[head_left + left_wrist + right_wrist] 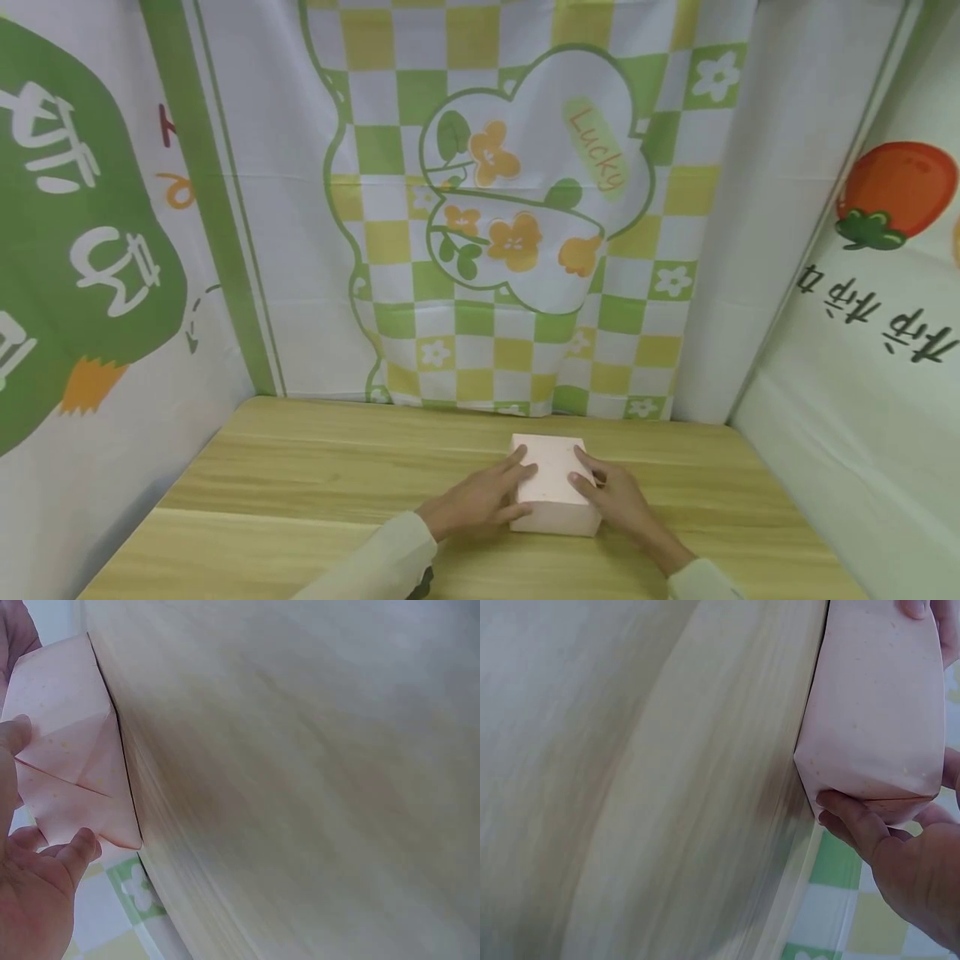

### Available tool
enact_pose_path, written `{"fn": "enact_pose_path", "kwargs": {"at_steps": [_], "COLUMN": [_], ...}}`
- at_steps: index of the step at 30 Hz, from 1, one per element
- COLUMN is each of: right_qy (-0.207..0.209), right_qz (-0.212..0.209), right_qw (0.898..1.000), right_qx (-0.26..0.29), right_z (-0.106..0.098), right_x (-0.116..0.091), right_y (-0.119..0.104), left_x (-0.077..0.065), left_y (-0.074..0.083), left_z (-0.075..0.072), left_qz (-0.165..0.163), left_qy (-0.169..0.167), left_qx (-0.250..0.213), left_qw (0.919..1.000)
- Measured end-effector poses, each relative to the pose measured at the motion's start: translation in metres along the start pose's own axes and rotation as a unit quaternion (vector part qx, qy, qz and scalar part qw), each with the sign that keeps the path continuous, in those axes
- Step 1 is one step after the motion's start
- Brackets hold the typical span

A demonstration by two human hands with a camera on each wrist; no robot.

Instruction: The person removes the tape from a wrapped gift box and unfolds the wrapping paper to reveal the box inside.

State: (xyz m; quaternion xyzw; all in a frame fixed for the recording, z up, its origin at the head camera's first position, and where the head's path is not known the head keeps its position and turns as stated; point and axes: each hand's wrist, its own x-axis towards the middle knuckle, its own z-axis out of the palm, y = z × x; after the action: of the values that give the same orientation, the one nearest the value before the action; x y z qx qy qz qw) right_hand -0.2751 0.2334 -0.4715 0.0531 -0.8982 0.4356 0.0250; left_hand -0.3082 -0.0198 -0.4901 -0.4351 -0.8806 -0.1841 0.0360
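The plain, pale pink paper box [553, 482] is gripped from two sides: by the bent fingers and thumb of the left hand [480, 498], and by those of the right hand [619, 498]. It is set on the light brown wooden table [300, 479]. On the green, yellow and white checked cloth [422, 96] behind, "Lucky" is written in orange. White writing [112, 271] is shown on the left wall and dark writing [851, 302] on the right one. A folded flap [67, 810] with a slit is seen only in the left wrist view.
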Motion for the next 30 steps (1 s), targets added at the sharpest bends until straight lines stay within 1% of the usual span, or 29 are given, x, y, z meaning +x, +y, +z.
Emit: {"fn": "enact_pose_path", "kwargs": {"at_steps": [5,11,18,24,30], "right_qy": [0.001,0.000,-0.002,0.000,-0.005], "right_qz": [-0.015,-0.013,-0.020,-0.032,-0.046], "right_qw": [1.000,1.000,0.999,0.999,0.999], "right_qx": [0.011,0.022,0.027,0.022,0.028], "right_z": [0.011,0.025,0.033,0.042,0.052], "right_x": [0.004,0.005,0.007,0.007,0.007], "right_y": [-0.006,-0.014,-0.021,-0.030,-0.039], "left_x": [-0.011,-0.024,-0.034,-0.045,-0.056], "left_y": [-0.005,-0.011,-0.016,-0.022,-0.028], "left_z": [-0.003,-0.010,-0.016,-0.019,-0.026], "left_qz": [-0.005,-0.012,-0.010,-0.020,-0.033], "left_qy": [0.009,0.016,0.018,0.012,0.003], "left_qx": [0.005,0.003,-0.004,-0.001,-0.010], "left_qw": [0.9999,0.9998,0.9998,0.9997,0.9994]}}
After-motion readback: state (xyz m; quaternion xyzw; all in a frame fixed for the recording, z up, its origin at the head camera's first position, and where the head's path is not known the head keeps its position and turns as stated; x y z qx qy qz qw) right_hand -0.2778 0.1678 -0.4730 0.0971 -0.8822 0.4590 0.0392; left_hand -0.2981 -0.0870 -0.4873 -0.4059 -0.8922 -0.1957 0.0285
